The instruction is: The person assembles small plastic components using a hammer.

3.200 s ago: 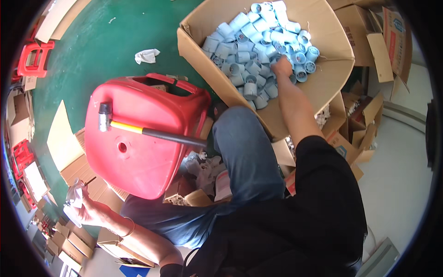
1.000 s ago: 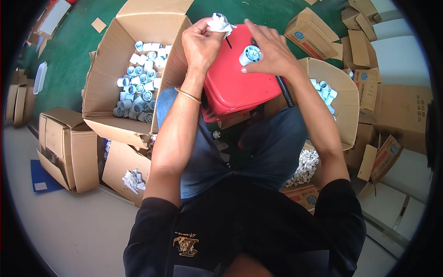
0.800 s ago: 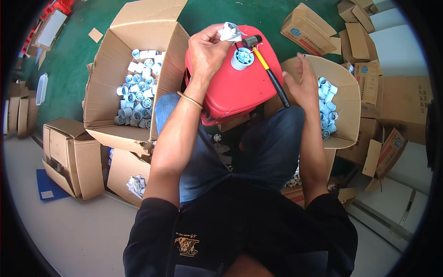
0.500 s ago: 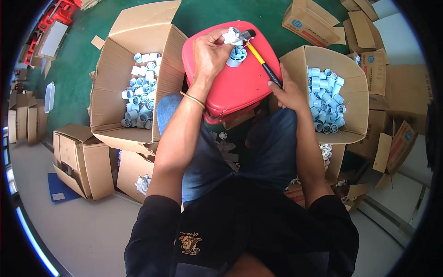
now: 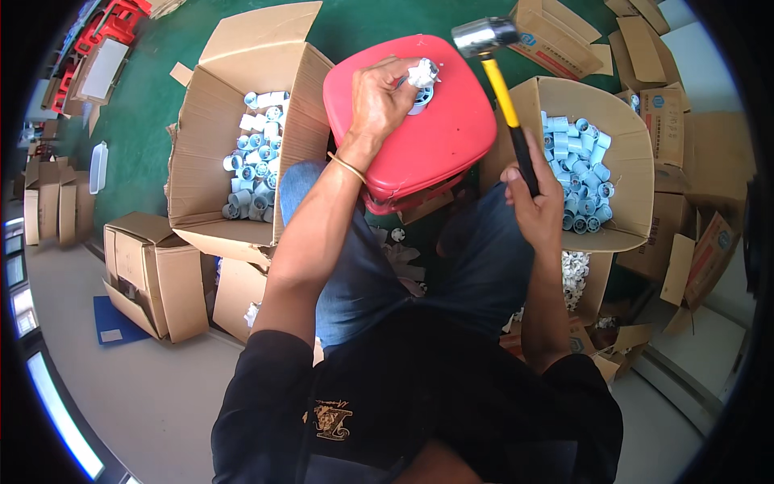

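Note:
Between my knees stands a red plastic stool [image 5: 435, 149]. On its seat, a light blue cylindrical plastic fitting [image 5: 422, 101] sits near the far side. My left hand [image 5: 380, 98] is closed around a crumpled-looking white piece [image 5: 423, 73] right above that fitting; its exact kind cannot be made out. The fingers partly cover the fitting. My right hand [image 5: 535, 198] grips the black end of a hammer [image 5: 501, 85] with a yellow shaft and a silver and black head. The hammer is raised, its head apart from the white piece, off to the right.
A cardboard box [image 5: 230, 145] of light blue fittings [image 5: 256, 165] stands left of the stool, another box [image 5: 629, 161] of them [image 5: 579, 173] to the right. A lower box [image 5: 592, 294] by my right arm holds small white pieces [image 5: 575, 278]. More cartons [image 5: 556, 40] lie around the green floor.
My right hand has lifted the hammer up and to the right, away from the white piece. My left hand stays over the blue fitting.

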A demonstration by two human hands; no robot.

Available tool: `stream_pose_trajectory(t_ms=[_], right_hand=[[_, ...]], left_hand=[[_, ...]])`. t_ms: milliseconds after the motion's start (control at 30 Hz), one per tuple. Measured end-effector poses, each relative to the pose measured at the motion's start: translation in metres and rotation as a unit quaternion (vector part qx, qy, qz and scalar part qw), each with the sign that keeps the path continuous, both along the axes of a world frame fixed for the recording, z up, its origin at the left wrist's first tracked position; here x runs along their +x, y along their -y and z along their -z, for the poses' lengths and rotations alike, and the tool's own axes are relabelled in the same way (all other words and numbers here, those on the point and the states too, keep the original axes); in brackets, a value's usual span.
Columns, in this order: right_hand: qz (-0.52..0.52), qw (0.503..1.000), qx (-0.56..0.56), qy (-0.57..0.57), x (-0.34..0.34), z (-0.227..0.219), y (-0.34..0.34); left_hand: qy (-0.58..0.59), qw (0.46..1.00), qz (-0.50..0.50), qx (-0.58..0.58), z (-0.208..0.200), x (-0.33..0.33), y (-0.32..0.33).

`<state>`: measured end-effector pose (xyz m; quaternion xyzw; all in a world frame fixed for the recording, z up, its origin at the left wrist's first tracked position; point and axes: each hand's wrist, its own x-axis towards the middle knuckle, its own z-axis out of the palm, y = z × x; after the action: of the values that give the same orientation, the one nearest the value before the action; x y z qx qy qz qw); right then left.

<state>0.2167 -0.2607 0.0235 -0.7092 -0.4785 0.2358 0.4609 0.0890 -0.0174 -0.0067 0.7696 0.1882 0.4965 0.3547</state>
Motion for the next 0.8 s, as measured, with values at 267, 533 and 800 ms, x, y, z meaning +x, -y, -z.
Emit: stream_pose_trajectory(t_ms=[267,533,800], right_hand=[[-0.009,0.975,0.046,0.216,-0.012,-0.061,-0.022],[-0.116,0.973,-0.099,0.175,0.005,-0.125,-0.034],[-0.111,0.955,-0.206,0.184,0.008,-0.1,-0.031]], left_hand=[[0.062,0.996,-0.021,-0.061,0.022,0.012,0.001],[0.028,0.997,-0.044,-0.063,0.021,0.007,0.002],[-0.016,0.999,-0.031,-0.008,0.027,0.012,0.003]])
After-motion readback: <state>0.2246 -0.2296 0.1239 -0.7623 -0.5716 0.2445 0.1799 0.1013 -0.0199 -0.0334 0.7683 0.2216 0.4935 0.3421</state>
